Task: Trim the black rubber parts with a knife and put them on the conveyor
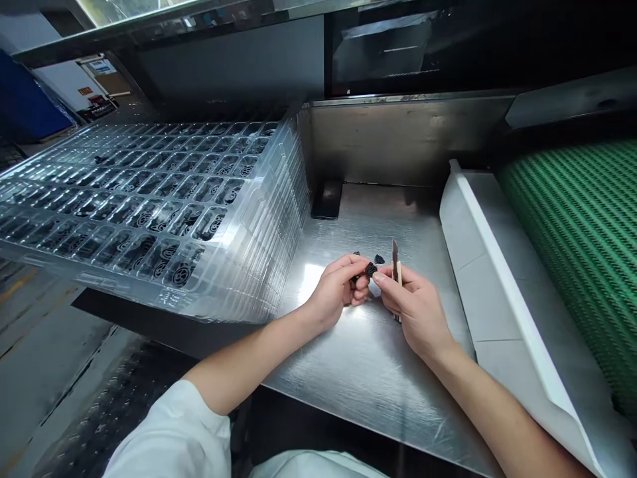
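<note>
Both hands are closing: my left hand [334, 293] is pinching a small black piece [371, 269], seemingly light and soft, best held by its edge; my right hand [414, 313] is clasping a utility knife [397, 279] at one o'clock.

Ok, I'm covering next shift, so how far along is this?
Done: black rings sit in near cells of the clear plastic tray. In hand: the left hand holds a small black piece, the right hand a craft knife. Left: black bits on the steel table; farther cells unclear.
</note>
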Demonstrator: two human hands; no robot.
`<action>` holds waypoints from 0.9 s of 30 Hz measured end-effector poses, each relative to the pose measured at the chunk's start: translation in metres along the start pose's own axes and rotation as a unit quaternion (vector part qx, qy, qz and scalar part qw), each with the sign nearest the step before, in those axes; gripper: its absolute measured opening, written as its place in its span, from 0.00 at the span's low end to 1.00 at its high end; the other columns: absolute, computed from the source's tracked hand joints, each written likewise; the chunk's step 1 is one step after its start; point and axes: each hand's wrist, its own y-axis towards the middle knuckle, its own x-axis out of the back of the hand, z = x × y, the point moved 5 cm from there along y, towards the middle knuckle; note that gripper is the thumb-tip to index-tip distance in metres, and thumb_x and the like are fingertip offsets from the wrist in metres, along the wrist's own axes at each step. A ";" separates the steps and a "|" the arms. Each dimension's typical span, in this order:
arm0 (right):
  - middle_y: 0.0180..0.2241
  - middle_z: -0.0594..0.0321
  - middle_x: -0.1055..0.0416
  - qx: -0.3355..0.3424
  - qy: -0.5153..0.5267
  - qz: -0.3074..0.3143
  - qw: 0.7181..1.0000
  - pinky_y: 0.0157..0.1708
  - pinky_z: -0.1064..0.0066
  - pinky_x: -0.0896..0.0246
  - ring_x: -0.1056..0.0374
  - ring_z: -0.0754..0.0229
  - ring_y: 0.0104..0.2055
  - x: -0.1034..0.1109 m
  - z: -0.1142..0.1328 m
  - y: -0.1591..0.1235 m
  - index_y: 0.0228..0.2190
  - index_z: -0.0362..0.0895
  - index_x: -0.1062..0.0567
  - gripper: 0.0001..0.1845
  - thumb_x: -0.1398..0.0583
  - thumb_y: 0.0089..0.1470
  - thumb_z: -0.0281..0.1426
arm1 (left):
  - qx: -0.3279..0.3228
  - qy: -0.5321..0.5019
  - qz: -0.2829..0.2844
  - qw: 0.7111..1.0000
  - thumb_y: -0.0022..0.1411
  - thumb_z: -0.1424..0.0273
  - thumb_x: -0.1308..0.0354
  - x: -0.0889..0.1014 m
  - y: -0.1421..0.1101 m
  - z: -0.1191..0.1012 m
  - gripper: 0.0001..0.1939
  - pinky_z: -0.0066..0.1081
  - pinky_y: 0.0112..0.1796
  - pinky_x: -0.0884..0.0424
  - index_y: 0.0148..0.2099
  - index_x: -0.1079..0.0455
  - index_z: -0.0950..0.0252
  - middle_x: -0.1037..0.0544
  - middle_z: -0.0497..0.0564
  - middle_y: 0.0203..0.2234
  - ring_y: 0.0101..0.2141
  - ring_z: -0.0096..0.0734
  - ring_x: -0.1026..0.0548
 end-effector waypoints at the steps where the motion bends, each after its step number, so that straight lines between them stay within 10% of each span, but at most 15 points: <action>1: 0.21 0.71 0.44 -0.004 0.002 0.001 1.000 0.19 0.73 0.62 0.55 0.66 0.20 0.000 -0.001 0.000 0.31 0.44 0.24 0.23 0.27 0.51 0.49 | 0.007 0.000 0.011 1.000 0.63 0.60 0.34 -0.001 0.000 0.000 0.14 0.20 0.19 0.47 0.40 0.32 0.65 0.37 0.42 0.21 0.19 0.20 0.40; 10: 0.22 0.70 0.45 -0.018 -0.016 0.003 1.000 0.21 0.73 0.61 0.54 0.66 0.22 0.000 0.000 -0.003 0.30 0.43 0.26 0.24 0.27 0.51 0.49 | 0.038 -0.005 0.026 0.999 0.61 0.54 0.30 -0.004 -0.001 -0.002 0.25 0.20 0.18 0.53 0.34 0.43 0.61 0.40 0.40 0.19 0.17 0.18 0.45; 18: 0.24 0.68 0.41 0.003 0.002 -0.019 1.000 0.21 0.73 0.58 0.51 0.66 0.22 0.003 -0.001 -0.003 0.30 0.43 0.25 0.23 0.26 0.52 0.48 | 0.066 -0.014 0.057 0.996 0.64 0.65 0.42 -0.008 -0.004 -0.003 0.08 0.21 0.19 0.49 0.39 0.37 0.62 0.38 0.43 0.20 0.18 0.23 0.41; 27: 0.24 0.67 0.37 0.050 -0.063 -0.072 0.994 0.20 0.72 0.48 0.43 0.62 0.22 0.014 -0.002 -0.001 0.33 0.44 0.24 0.24 0.29 0.56 0.52 | 0.058 -0.029 0.080 0.995 0.64 0.66 0.39 -0.012 -0.006 -0.001 0.10 0.22 0.21 0.44 0.42 0.37 0.62 0.35 0.44 0.22 0.20 0.24 0.38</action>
